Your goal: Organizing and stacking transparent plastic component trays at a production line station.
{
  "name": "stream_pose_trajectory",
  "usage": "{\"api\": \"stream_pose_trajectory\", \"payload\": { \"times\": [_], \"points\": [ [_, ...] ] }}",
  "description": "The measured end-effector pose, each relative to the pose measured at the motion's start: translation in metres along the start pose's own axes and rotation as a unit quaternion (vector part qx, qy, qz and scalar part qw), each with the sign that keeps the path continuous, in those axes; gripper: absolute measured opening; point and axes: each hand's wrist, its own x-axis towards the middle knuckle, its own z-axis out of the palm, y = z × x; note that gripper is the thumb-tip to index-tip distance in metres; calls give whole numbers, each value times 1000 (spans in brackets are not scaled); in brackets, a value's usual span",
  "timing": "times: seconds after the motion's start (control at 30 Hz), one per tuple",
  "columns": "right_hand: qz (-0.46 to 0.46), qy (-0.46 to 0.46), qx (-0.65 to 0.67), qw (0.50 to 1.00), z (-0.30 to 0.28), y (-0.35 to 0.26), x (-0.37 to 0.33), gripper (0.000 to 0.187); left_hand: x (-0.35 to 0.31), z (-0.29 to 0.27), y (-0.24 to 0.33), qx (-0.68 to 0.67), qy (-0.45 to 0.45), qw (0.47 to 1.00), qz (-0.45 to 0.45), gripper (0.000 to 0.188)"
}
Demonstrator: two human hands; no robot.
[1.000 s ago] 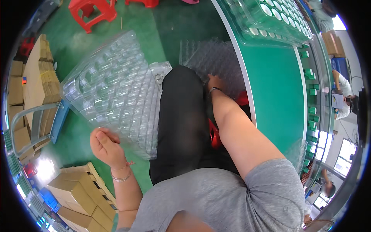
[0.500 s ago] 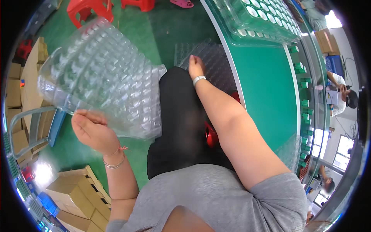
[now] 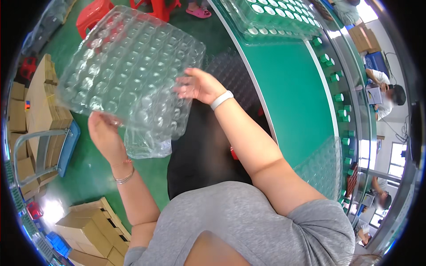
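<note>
A large clear plastic tray (image 3: 128,66) with rows of round cups hangs tilted over the floor in front of me. My left hand (image 3: 106,138) is closed on its lower left edge, the fingertips partly hidden behind the plastic. At the tray's right edge is my right hand (image 3: 200,87), its fingers stretched out and apart against the plastic. Below the tray, next to my lap, hangs a crumpled clear plastic piece (image 3: 148,148). More dark-looking clear cupped trays (image 3: 228,75) lie low beyond my right wrist, beside the table.
To the right runs a green-topped table (image 3: 284,93) with a tray of green, white-topped containers (image 3: 275,13) at its far end. Green containers (image 3: 339,97) line the strip beside it. Red stools (image 3: 93,17) stand ahead; cardboard boxes (image 3: 88,230) and a blue cart (image 3: 69,148) are left.
My right hand has moved left from beside the low trays to the held tray's right edge. The held tray has turned flatter toward me and shifted slightly up and right.
</note>
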Motion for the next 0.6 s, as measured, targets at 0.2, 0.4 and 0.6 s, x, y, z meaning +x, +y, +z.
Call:
{"api": "stream_pose_trajectory", "payload": {
  "times": [0.2, 0.4, 0.6],
  "points": [
    [-183, 209, 227, 933, -70, 39, 17, 22, -22, 11, -9, 246, -158, 955, -57, 46],
    [-170, 445, 354, 805, -173, 78, 41, 47, -64, -14, -28, 267, -238, 928, -99, 38],
    [-118, 392, 431, 804, -282, 155, 55, 52, -106, -81, -70, 288, -223, 891, -271, 31]
  ]
}}
